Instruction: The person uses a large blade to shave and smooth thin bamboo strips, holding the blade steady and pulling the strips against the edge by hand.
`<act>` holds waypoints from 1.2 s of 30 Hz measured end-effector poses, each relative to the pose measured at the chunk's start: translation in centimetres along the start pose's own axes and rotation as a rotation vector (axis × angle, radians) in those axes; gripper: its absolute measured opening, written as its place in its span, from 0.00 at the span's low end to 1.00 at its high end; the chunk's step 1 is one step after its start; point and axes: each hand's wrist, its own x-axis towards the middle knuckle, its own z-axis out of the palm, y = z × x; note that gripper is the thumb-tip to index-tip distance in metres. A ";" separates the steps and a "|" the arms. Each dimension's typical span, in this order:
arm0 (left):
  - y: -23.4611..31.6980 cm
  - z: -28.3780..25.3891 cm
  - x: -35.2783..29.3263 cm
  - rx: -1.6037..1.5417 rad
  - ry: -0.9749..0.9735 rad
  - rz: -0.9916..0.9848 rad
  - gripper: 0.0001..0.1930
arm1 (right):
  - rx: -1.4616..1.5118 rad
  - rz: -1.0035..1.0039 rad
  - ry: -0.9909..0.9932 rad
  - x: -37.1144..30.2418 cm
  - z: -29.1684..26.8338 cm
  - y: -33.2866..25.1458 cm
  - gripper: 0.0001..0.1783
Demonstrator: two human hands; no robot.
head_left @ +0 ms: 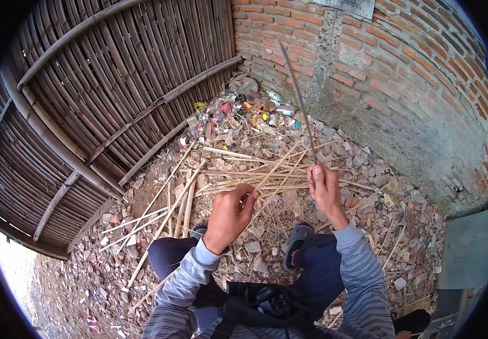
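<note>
In a pinch, my left hand [228,219] has its thumb and fingers closed on the near end of a pale bamboo strip [280,163], which slants away to the upper right. My right hand [327,192] is wrapped round the lower end of a long, thin, dark grey blade-like bar [296,90]. The bar points up and slightly left; whether it is a blade seen edge-on or a rod I cannot tell. Beyond and between both hands, a loose pile of split bamboo strips [227,176] lies on the ground, several of them crossing.
Rubble ground [255,248] spreads around my feet, with a heap of litter [249,110] in the far corner. A bamboo-slat fence [125,73] stands left, a brick wall [379,73] right. A grey panel [469,248] leans at the right. My shoe [296,243] is near the strips.
</note>
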 end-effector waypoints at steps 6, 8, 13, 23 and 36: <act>-2.3 1.9 0.3 -0.248 -0.031 -0.026 0.08 | -0.438 -0.270 -0.216 -1.7 2.2 -1.3 0.32; -2.7 2.4 0.0 -0.350 -0.048 -0.044 0.09 | -0.491 -0.281 -0.249 -1.9 2.8 -0.9 0.34; -3.6 3.0 -0.7 -0.504 -0.026 -0.073 0.09 | -0.435 -0.181 -0.374 -1.8 3.8 -1.0 0.34; -3.0 2.1 -1.8 -0.268 0.063 -0.049 0.07 | -0.514 -0.127 -0.347 -0.2 3.6 2.7 0.31; -4.1 1.1 -1.9 -0.053 0.007 -0.033 0.07 | 0.137 0.279 -0.066 1.6 1.6 0.4 0.19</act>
